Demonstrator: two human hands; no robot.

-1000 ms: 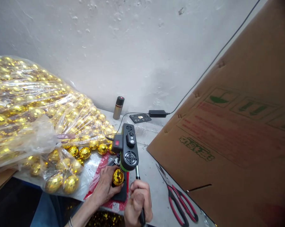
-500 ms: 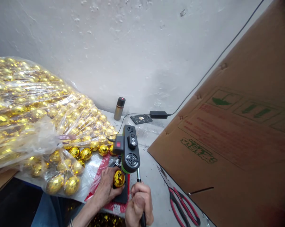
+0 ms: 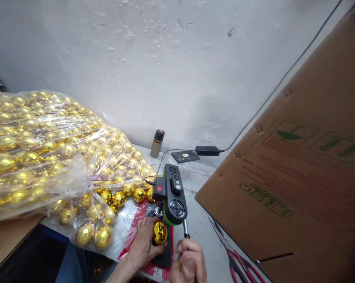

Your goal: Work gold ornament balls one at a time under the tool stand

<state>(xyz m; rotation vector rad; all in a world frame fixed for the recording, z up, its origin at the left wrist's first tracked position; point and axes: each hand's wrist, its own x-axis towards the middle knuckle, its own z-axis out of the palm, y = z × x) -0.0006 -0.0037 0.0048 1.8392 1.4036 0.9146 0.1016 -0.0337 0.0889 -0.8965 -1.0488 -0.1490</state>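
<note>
A shiny gold faceted ball (image 3: 160, 232) sits on the dark base of a small black-and-green machine (image 3: 175, 196). My left hand (image 3: 144, 240) is closed around the ball's left side, thumb in front and fingers behind. On the right, my right hand (image 3: 188, 261) makes a fist around the black grip of the machine's lever (image 3: 186, 227), whose metal rod shows above the fist. The machine's top, with two round vents and a small control unit, leans over just behind the ball. What touches the ball's top is partly hidden.
A big clear bag (image 3: 56, 149) of gold balls fills the left, with loose balls (image 3: 118, 199) at its mouth. A cardboard box (image 3: 298, 188) stands right, large scissors (image 3: 239, 259) beside it. Behind are a spray-can-like cylinder (image 3: 157, 144), a remote (image 3: 185, 156) and a power adapter (image 3: 207, 151).
The whole view has shifted, so everything appears further right and slightly lower. Both hands keep their holds on the ball and the lever.
</note>
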